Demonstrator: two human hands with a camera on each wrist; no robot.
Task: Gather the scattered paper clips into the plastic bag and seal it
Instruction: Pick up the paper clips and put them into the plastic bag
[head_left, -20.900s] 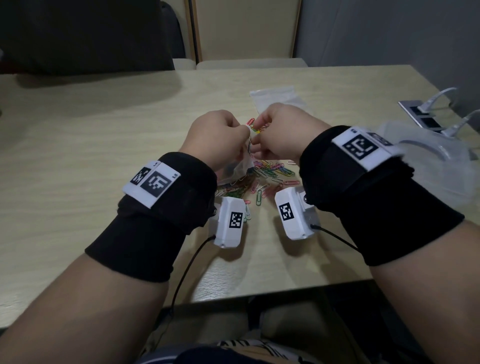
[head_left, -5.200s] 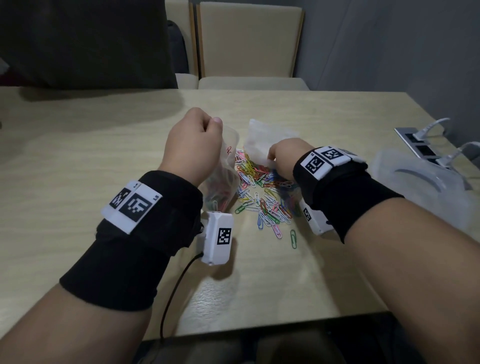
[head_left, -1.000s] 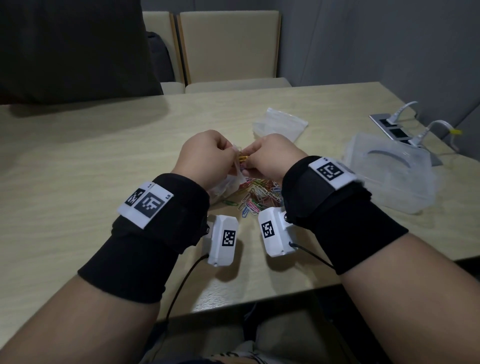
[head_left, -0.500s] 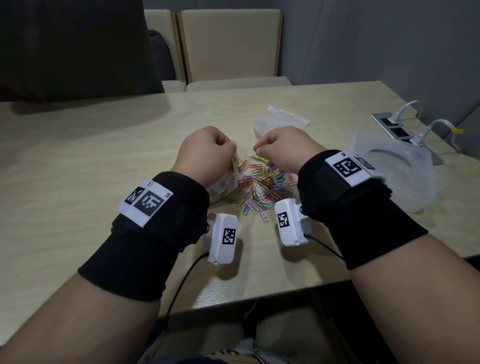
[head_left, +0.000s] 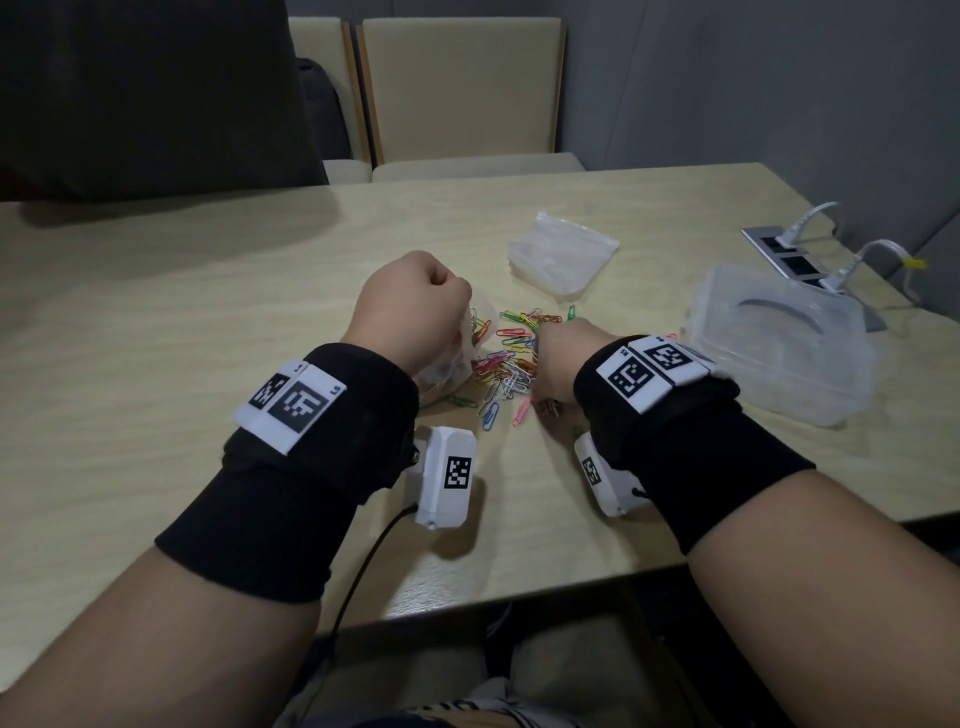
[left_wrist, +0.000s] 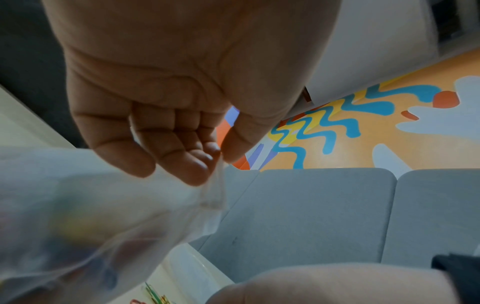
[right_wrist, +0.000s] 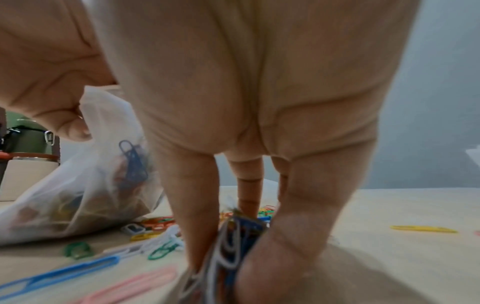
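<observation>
Colourful paper clips (head_left: 511, 358) lie scattered at the table's middle. My left hand (head_left: 415, 301) pinches the rim of a clear plastic bag (head_left: 447, 371) that stands beside the pile with several clips inside. In the left wrist view the thumb and fingertips (left_wrist: 205, 162) nip the bag's edge (left_wrist: 215, 195). My right hand (head_left: 553, 364) is down on the pile, its fingers hidden from the head camera. The right wrist view shows my fingers (right_wrist: 197, 216) closed on a small bunch of blue and white clips (right_wrist: 233, 246), with the bag (right_wrist: 78, 195) to the left.
A spare clear bag (head_left: 563, 254) lies beyond the pile. A clear plastic box (head_left: 779, 338) stands at the right, with a table socket and white cables (head_left: 784, 249) behind it. Chairs (head_left: 462, 93) face the far edge. The near table edge (head_left: 519, 597) is close to my wrists.
My right hand has left the bag's mouth and dropped down and right onto the clip pile, where it now pinches clips. My left hand still holds the bag in place.
</observation>
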